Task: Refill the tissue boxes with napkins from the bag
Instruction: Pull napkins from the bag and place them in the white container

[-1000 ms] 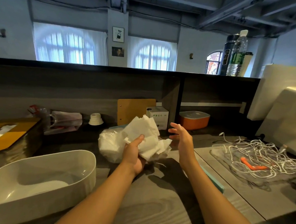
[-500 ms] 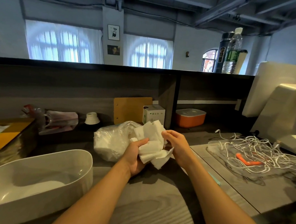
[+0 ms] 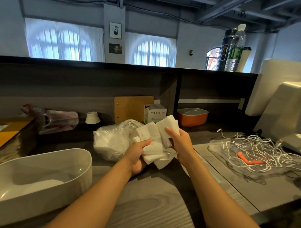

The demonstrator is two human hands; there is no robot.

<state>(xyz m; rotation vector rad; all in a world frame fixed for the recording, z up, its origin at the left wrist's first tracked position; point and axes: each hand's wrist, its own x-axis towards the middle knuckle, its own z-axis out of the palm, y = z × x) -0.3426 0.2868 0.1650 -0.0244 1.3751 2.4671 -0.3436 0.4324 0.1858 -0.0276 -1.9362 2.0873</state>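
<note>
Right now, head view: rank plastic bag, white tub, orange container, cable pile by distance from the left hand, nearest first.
1. Plastic bag: just left of the left hand.
2. White tub: farther left, near edge of the counter.
3. Orange container and cable pile: both to the right, too close to call.

A second ago the bundle of white napkins (image 3: pixel 156 145) was gripped by the left hand (image 3: pixel 138 156) alone, while the right hand (image 3: pixel 178 141) was held open and apart, to the right of it. Half a second ago the right hand had been brought onto the bundle. Now the upper right part of the napkins is gripped by the right hand, and the lower part is held from beneath by the left hand, thumb on top. The bundle is now held more gathered, just right of the plastic bag (image 3: pixel 112 140).
</note>
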